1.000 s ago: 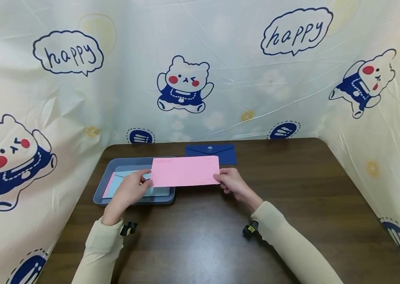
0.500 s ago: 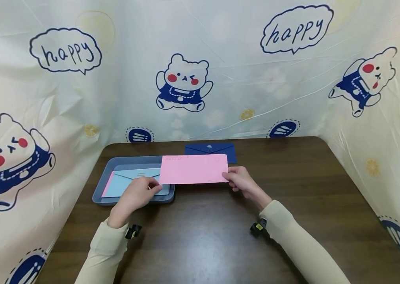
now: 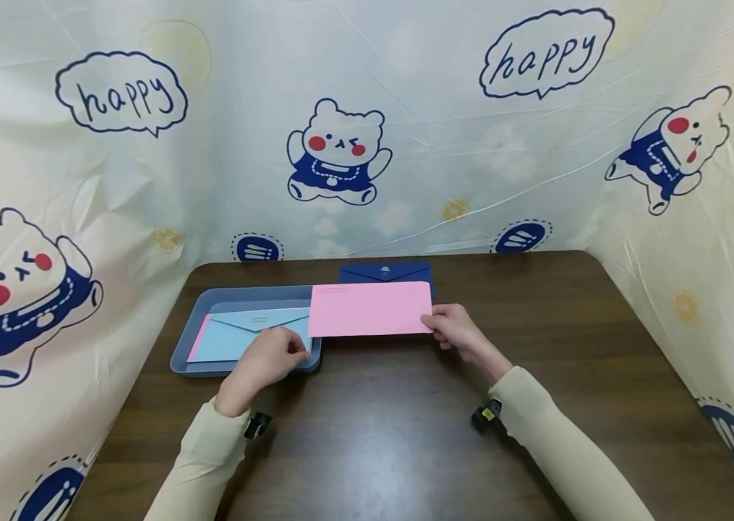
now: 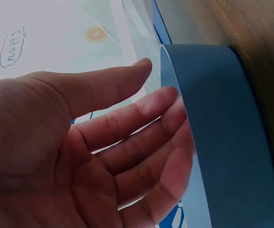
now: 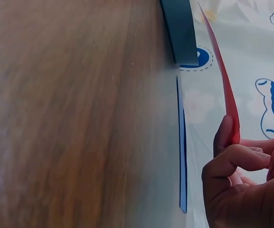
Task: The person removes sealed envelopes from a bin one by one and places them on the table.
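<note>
My right hand (image 3: pixel 462 333) pinches the right end of a pink envelope (image 3: pixel 369 310) between thumb and fingers. In the right wrist view the envelope (image 5: pixel 225 80) shows edge-on, held up over the table. My left hand (image 3: pixel 270 358) is over the front right part of a blue-grey tray (image 3: pixel 187 340), close to its rim. Its fingers (image 4: pixel 137 142) are loosely bent with the thumb apart, and nothing is between them. A light blue envelope (image 3: pixel 230 336) lies in the tray under this hand, with a pink edge showing from beneath at its left.
A dark blue envelope (image 3: pixel 386 273) lies flat near the table's back edge, partly covered by the pink one in the head view. The brown wooden table (image 3: pixel 562 362) extends to the right and front. A printed curtain (image 3: pixel 438 108) stands behind and at both sides.
The left hand has let go of the pink envelope's left end and shifted slightly right and down. The right hand has carried the envelope to the right, uncovering more of the tray.
</note>
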